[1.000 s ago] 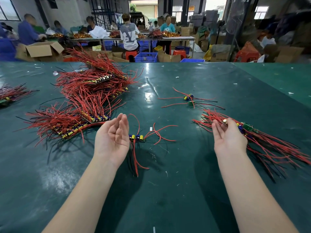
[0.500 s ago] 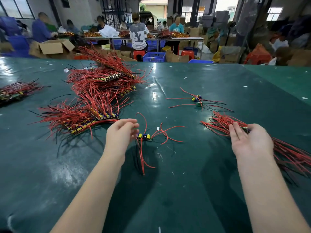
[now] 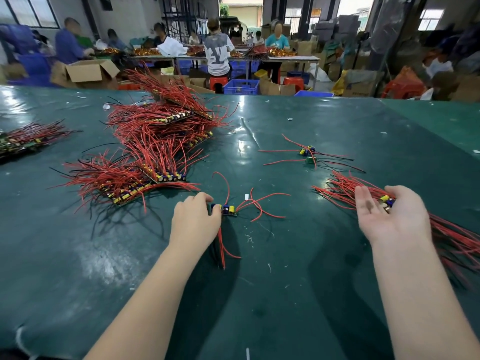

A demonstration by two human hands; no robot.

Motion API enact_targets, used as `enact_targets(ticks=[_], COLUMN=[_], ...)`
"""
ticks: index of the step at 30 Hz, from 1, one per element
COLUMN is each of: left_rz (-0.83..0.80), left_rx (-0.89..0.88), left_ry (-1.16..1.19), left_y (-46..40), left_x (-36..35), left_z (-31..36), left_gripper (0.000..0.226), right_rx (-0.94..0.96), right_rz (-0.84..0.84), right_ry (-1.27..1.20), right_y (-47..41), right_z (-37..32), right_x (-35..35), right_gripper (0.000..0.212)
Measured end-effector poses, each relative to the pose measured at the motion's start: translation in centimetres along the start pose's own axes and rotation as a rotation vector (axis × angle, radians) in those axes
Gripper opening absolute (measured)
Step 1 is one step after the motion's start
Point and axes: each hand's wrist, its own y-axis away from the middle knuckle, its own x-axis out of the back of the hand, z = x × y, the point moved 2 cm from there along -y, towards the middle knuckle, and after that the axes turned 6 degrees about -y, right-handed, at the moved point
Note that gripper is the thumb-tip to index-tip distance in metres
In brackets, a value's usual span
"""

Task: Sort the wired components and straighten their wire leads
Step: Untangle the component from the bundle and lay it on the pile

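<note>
Green table mat (image 3: 259,294): covers the whole work surface; glossy, with small scraps scattered on it.

Large heap of wired boards (image 3: 155,141): far left of centre, red leads fanned in all directions. A lesser row of boards (image 3: 122,189) lies at its near edge, just beyond the left hand.

Right-side bundle (image 3: 345,188): many red leads running under and past the right hand toward the right edge.

Stray pair of components (image 3: 307,154): well apart, beyond the bundle, leads splayed.

Single small component (image 3: 230,210): centre of the mat, red leads curling up, right and toward the viewer.

Risk: a lift from here could drag the curled leads across the mat and snag the near row's wires, since these lie close by; a pull on one end only may kink a lead instead of straightening it. The bundle could also spill from so loose a hold.

Left hand (image 3: 196,220): forearm reaching forward, knuckles up, fingertips curled onto the left end of the single component, apparently pinching it, though the contact is partly hidden.

Right hand (image 3: 389,216): turned palm-inward, fingers loosely curved about the bundle's component end, thumb over it.
</note>
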Motion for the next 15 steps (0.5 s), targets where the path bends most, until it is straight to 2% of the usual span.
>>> enact_targets(ticks=[2,5,9,13,15], left_rz=[0.003,0.006,0.04,0.095,0.064], left_rx=[-0.012,-0.057,-0.132,-0.151,-0.118], left_ry=[-0.07,-0.002,0.208,0.494,0.648], left_y=[0.1,0.3,0.6,0.9,1.0], left_x=[0.1,0.3,0.3,0.7,0.7], left_z=[0.0,0.3,0.6,1.2,1.5], left_gripper=[0.029,0.018,0.019,0.024,0.024], right_rx=[-0.111,-0.066,-0.084,-0.291,-0.375], right_rz=[-0.047,-0.231,-0.49,-0.833,-0.906], right_ry=[-0.027,0.188,0.517,0.909,1.056], right_y=[1.1,1.9,4.0,5.8,6.6], right_z=[0.2,1.3,3.4,6.1,7.3], right_x=[-0.9,-1.7,-2.5,-1.8,-1.4], right_gripper=[0.01,0.016,0.022,0.025,0.027])
